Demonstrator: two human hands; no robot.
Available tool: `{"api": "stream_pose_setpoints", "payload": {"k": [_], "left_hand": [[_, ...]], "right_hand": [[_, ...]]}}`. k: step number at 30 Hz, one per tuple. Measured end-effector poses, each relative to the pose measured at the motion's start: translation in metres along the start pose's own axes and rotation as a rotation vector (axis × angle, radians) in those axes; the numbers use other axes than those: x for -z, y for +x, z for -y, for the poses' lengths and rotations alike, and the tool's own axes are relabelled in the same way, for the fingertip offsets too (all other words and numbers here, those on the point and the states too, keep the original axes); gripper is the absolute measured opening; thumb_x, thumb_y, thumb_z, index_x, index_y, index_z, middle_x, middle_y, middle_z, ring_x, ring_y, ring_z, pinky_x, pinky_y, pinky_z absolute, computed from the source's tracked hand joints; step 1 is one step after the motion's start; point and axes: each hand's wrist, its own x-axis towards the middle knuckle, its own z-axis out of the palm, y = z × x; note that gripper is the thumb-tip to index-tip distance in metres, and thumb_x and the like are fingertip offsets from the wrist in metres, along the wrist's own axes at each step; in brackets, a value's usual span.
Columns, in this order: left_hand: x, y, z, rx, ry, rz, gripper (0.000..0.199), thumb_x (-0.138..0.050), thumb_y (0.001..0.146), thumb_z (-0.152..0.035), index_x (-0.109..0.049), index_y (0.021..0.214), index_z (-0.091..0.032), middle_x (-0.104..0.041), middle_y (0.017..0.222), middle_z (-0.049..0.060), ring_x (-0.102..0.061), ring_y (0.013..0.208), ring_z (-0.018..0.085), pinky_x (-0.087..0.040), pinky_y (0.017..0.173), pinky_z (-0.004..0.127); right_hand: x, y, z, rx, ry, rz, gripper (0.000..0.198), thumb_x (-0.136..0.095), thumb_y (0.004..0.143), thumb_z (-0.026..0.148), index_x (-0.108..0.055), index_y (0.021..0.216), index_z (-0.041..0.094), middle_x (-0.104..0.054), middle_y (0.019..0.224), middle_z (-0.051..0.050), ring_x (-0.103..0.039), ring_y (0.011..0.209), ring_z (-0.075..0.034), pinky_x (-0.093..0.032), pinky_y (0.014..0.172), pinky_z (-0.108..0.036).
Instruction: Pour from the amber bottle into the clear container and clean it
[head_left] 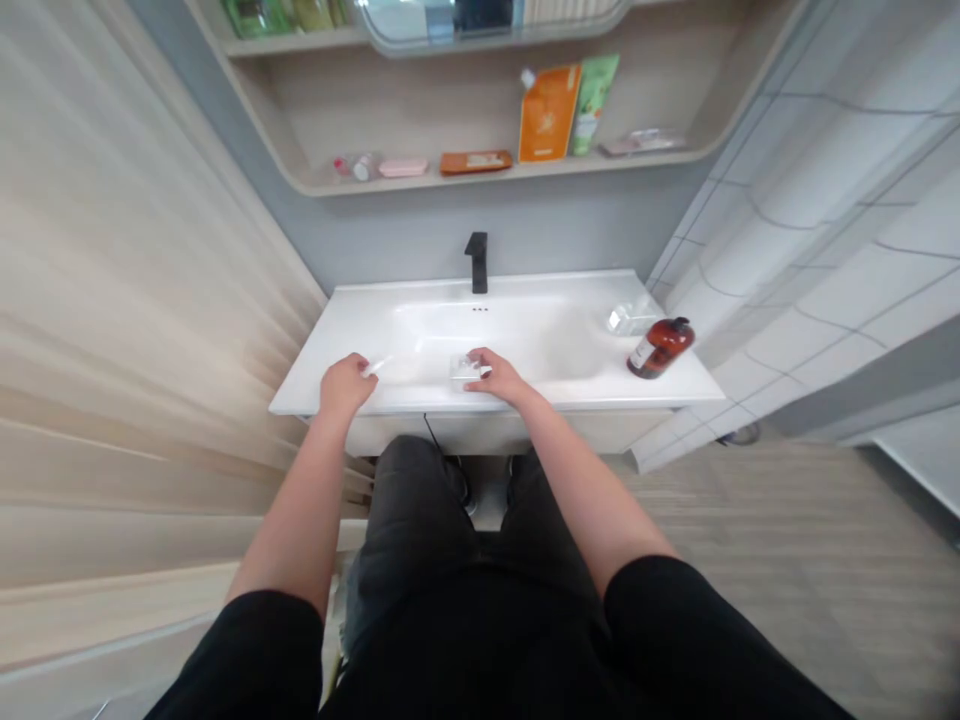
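Over the left front part of the white washbasin [517,394], my left hand [345,386] pinches a thin white piece [370,370] whose kind I cannot make out. My right hand [498,380] is closed around the side of a small clear box-like container [464,369], just above the basin's front rim. Its fingers partly cover the container. The black faucet [478,262] stands at the back of the basin, beyond both hands.
At the basin's right end stand an amber pump-type bottle [660,347] and a clear container [631,317]. A wall shelf [420,182] above carries an orange pouch [550,115], a green tube [594,104] and several small items. A pale curtain [150,280] hangs on the left.
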Motion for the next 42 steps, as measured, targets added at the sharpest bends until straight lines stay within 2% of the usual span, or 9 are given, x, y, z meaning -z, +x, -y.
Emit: {"api": "stream_pose_setpoints", "payload": {"k": [4,6,12,18,23,29,33,36,42], "left_hand": [[-0.003,-0.01,-0.042,-0.112,-0.513,0.088,0.029,-0.081,0.08,-0.036,-0.075,0.106,-0.025,-0.081,0.094,0.005,-0.082,0.091,0.03,-0.067,0.095,0.047],[-0.002,-0.012,-0.065,-0.175,-0.62,0.14,0.033,-0.083,0.08,-0.036,-0.077,0.11,-0.024,-0.078,0.085,0.002,-0.08,0.083,0.027,-0.067,0.087,0.043],[0.009,0.002,-0.111,-0.366,-0.51,0.122,0.031,-0.083,0.079,-0.027,-0.085,0.108,-0.021,-0.079,0.097,0.005,-0.075,0.085,0.024,-0.066,0.09,0.041],[0.02,0.011,-0.128,-0.524,-0.329,0.122,0.031,-0.08,0.075,-0.022,-0.088,0.105,-0.021,-0.08,0.103,0.006,-0.071,0.084,0.024,-0.064,0.093,0.041],[0.018,0.009,-0.14,-0.573,-0.253,0.179,0.033,-0.081,0.072,-0.016,-0.09,0.103,-0.022,-0.078,0.103,0.007,-0.073,0.092,0.029,-0.063,0.102,0.046],[-0.024,0.008,-0.157,-0.648,-0.25,0.254,0.033,-0.083,0.074,-0.013,-0.09,0.104,-0.023,-0.081,0.106,0.009,-0.078,0.098,0.034,-0.063,0.109,0.053],[-0.058,-0.001,-0.149,-0.509,-0.457,0.243,0.03,-0.083,0.081,-0.02,-0.087,0.111,-0.023,-0.086,0.112,0.009,-0.081,0.104,0.033,-0.067,0.105,0.051],[-0.079,-0.012,-0.141,-0.381,-0.624,0.199,0.028,-0.08,0.086,-0.023,-0.083,0.114,-0.025,-0.086,0.117,0.007,-0.081,0.111,0.031,-0.065,0.112,0.051],[-0.109,-0.029,-0.145,-0.343,-0.784,0.134,0.038,-0.083,0.087,-0.028,-0.076,0.124,-0.026,-0.082,0.131,0.009,-0.078,0.125,0.031,-0.061,0.117,0.05]], "right_hand": [[0.0,-0.001,0.002,0.018,-0.006,0.012,0.077,-0.105,0.058,0.045,-0.075,0.128,0.028,-0.079,0.13,-0.007,-0.07,0.113,-0.029,-0.063,0.092,-0.042],[0.0,-0.001,0.004,0.018,-0.007,0.015,0.077,-0.105,0.059,0.043,-0.076,0.128,0.028,-0.079,0.13,-0.007,-0.07,0.114,-0.029,-0.063,0.091,-0.042],[0.0,-0.002,0.005,0.006,-0.016,0.022,0.077,-0.104,0.061,0.042,-0.075,0.13,0.028,-0.078,0.133,-0.008,-0.07,0.115,-0.029,-0.063,0.091,-0.041],[-0.001,0.0,0.0,0.01,0.008,0.017,0.079,-0.104,0.058,0.043,-0.075,0.13,0.027,-0.078,0.13,-0.006,-0.069,0.113,-0.028,-0.06,0.092,-0.04],[-0.003,0.001,-0.001,0.015,0.01,0.017,0.077,-0.104,0.059,0.044,-0.076,0.129,0.027,-0.078,0.128,-0.006,-0.069,0.112,-0.027,-0.06,0.092,-0.04],[-0.003,0.001,-0.001,0.038,0.002,0.021,0.075,-0.103,0.06,0.045,-0.075,0.127,0.026,-0.076,0.128,-0.007,-0.069,0.108,-0.027,-0.06,0.091,-0.041],[-0.003,0.005,-0.003,0.044,-0.014,-0.002,0.071,-0.103,0.059,0.044,-0.076,0.122,0.027,-0.078,0.12,-0.004,-0.069,0.105,-0.026,-0.06,0.101,-0.044],[-0.003,0.006,-0.004,0.041,-0.017,0.002,0.069,-0.104,0.059,0.045,-0.076,0.12,0.027,-0.079,0.115,-0.003,-0.07,0.106,-0.026,-0.059,0.106,-0.045],[-0.001,0.005,-0.003,0.039,-0.012,0.005,0.069,-0.102,0.061,0.043,-0.076,0.122,0.027,-0.081,0.123,-0.004,-0.071,0.11,-0.027,-0.058,0.109,-0.046]]}}
